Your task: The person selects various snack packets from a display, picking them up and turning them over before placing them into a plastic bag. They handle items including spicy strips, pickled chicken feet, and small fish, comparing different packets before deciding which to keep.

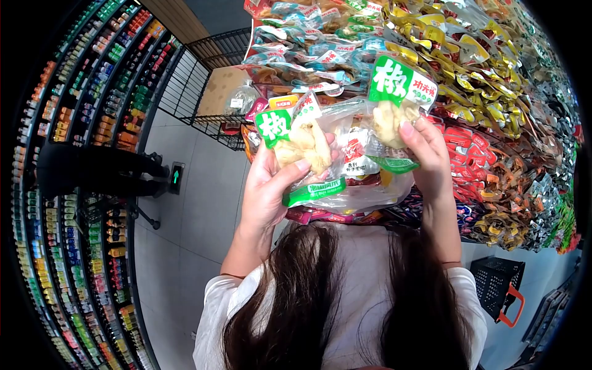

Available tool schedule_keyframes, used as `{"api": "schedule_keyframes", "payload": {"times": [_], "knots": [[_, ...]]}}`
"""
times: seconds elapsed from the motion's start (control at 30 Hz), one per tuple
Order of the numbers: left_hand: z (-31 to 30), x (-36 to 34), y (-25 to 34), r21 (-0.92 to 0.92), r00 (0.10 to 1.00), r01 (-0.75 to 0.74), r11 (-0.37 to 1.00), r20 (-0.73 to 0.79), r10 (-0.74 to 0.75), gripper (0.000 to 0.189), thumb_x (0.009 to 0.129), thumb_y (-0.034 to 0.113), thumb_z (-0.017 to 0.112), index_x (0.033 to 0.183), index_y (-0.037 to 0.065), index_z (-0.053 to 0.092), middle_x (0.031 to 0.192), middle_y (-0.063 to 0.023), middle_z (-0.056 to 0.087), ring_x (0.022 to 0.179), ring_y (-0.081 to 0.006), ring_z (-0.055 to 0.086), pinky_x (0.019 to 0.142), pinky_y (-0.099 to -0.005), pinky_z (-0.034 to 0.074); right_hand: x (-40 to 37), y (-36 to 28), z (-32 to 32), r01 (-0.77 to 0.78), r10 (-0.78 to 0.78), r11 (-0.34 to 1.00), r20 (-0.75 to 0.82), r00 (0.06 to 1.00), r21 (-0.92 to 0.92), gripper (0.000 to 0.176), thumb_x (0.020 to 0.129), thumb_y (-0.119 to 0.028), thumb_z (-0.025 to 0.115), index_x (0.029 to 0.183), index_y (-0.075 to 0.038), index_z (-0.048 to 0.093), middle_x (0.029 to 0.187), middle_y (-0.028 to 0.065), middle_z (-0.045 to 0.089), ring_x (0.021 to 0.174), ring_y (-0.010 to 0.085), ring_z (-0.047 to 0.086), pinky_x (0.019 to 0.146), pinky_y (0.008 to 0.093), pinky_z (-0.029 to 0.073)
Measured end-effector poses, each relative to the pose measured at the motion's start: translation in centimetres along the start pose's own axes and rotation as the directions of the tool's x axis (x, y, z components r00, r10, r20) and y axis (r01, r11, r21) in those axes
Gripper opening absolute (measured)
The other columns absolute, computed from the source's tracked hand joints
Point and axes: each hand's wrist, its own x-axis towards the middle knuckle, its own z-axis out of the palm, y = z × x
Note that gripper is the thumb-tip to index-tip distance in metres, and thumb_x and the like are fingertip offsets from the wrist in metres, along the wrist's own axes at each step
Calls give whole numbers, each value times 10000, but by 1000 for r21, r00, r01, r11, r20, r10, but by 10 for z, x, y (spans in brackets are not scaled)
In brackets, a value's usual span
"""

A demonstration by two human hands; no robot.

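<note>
My left hand [271,185] grips a clear snack packet [302,148] with green labels and pale pieces inside, its thumb across the front. A similar green-labelled packet [392,105] is in my right hand [428,148], pinched at its lower right side by the thumb. Both packets are raised side by side over the snack display. Between and behind them lies a clear plastic bag [394,191] with packaged goods inside. Parts of my fingers are hidden behind the packets.
Snack packets in blue, gold [487,61] and red [468,154] cover the display ahead. A wire rack [185,80] holds a cardboard box at the upper left. Shelves of bottles [74,203] and a dark-clothed person [105,169] are at left. A black basket [493,283] stands lower right.
</note>
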Motion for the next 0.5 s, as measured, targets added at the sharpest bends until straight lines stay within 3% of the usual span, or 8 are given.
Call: {"api": "schedule_keyframes", "payload": {"times": [0.17,0.23,0.27,0.3,0.37,0.4,0.43,0.5], "knots": [[0,0,-2,8,999,-25,1000,26,25,493,844,-25,488,1293,-22,283,1200,-232,502,1062,-305,556,881,-385,488,-3,-7,4,-31,43,992,99,994,-121,342,876,-193,569,1144,18,540,1052,52,599,962,101,550,843,252,434],[-1,-2,-4,-160,997,22,987,-76,-35,484,857,5,499,1295,-10,294,1199,-180,506,1068,-248,548,900,-354,466,-5,-7,18,-103,130,982,171,977,-161,344,861,-196,599,1141,-3,546,1051,30,598,940,93,556,818,239,443],[-1,-3,-5,-160,997,23,987,-74,-35,484,857,5,499,1295,-10,294,1199,-180,506,1068,-248,548,900,-354,466,-8,-3,24,-113,132,986,154,979,-125,307,836,-202,639,1061,2,592,939,25,625,819,74,567,721,224,457],[0,-3,-5,-173,999,6,985,-52,-15,485,858,23,521,1291,-5,305,1195,-158,507,1062,-221,545,900,-338,457,-7,-5,27,-112,131,986,153,980,-125,307,836,-202,639,1061,2,592,939,25,625,819,74,567,721,224,457],[2,-5,-8,-187,1000,-12,982,-30,6,485,859,42,542,1287,1,317,1190,-135,509,1056,-195,541,900,-322,448,-5,-9,32,131,3,847,250,968,-516,262,816,-214,665,939,15,631,775,31,613,667,56,525,594,236,436],[4,-6,-9,-58,999,-49,997,1,49,494,851,58,570,1278,-1,327,1193,-130,509,1054,-186,538,895,-313,444,-6,-3,35,161,-58,832,206,977,-531,280,780,-248,702,768,19,615,632,33,538,559,64,464,505,262,393],[5,-7,-10,72,995,-91,993,37,89,504,844,74,598,1269,-3,338,1195,-125,508,1053,-176,535,890,-305,441,-6,-1,34,163,-59,831,208,976,-532,280,780,-248,702,768,19,615,632,33,538,559,64,464,505,262,393],[3,-5,-12,122,995,-99,988,24,97,475,841,78,614,1240,-5,370,1162,-113,535,1028,-156,544,869,-300,451,-5,2,32,286,-104,681,298,949,-674,335,727,-276,745,713,2,560,643,22,511,534,79,441,482,266,373]]}}
